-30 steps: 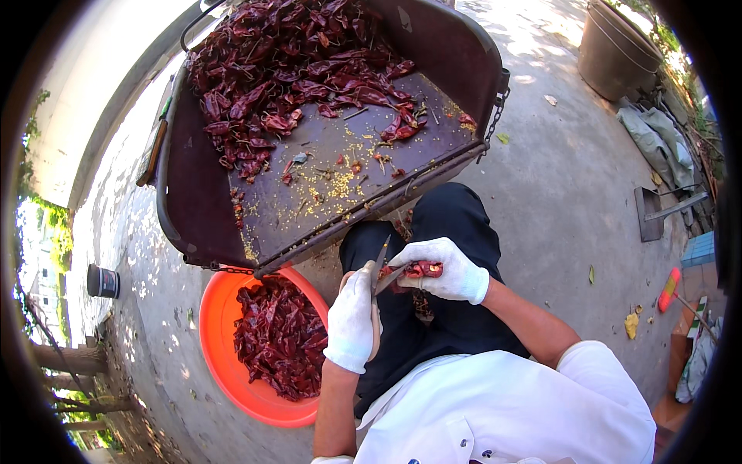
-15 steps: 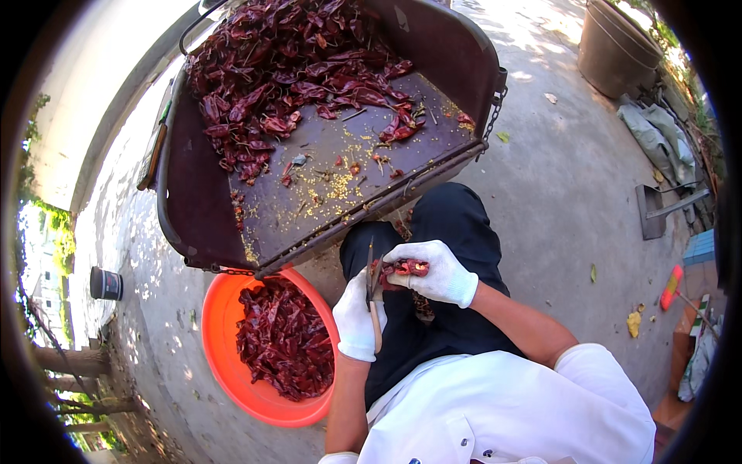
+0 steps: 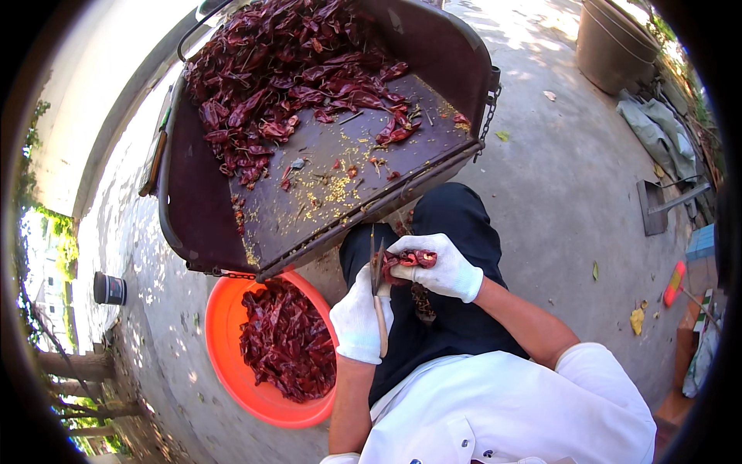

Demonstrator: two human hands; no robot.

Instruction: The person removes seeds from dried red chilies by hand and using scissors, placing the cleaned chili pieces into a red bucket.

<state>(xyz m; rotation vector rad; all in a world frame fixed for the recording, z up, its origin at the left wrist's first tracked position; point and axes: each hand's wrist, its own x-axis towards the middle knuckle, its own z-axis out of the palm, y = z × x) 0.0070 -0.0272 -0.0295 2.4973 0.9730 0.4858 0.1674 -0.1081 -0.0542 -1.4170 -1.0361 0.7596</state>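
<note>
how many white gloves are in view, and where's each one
2. One on the left hand, gripping the knife above the orange basin; one on the right hand, holding a dried red chili against the blade.

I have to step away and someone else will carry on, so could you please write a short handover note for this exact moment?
Left hand, white-gloved: grips a knife by its wooden handle, blade up against the chili.
Right hand, white-gloved: holds one dried red chili at the blade.
Done: a heap of chilies lies in the orange basin on the ground beside the knees.
Left: a large pile of dried chilies remains in the dark metal cart, with seeds scattered on its floor.
</note>
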